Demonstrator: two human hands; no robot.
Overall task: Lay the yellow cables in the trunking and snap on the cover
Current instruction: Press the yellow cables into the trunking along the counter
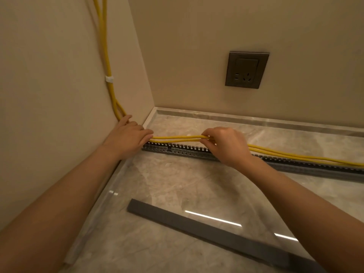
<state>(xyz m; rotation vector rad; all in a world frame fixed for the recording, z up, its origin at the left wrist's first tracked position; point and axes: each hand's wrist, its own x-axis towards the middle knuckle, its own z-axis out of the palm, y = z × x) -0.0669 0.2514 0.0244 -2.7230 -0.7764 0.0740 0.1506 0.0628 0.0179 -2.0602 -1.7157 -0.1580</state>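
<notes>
Yellow cables (177, 138) run down the left wall, bend at the corner and stretch to the right just above the grey slotted trunking (185, 150), which lies open on the marble floor. My left hand (128, 134) presses on the cables at the trunking's left end by the wall. My right hand (224, 143) pinches the cables between thumb and fingers over the middle of the trunking. Further right the cables (295, 155) rest along the trunking's top edge. The flat grey cover (206, 225) lies loose on the floor nearer to me.
A dark wall socket (247, 69) sits on the back wall above the floor. A white clip (109, 79) holds the cables to the left wall. Stone skirting (236, 117) runs along both walls.
</notes>
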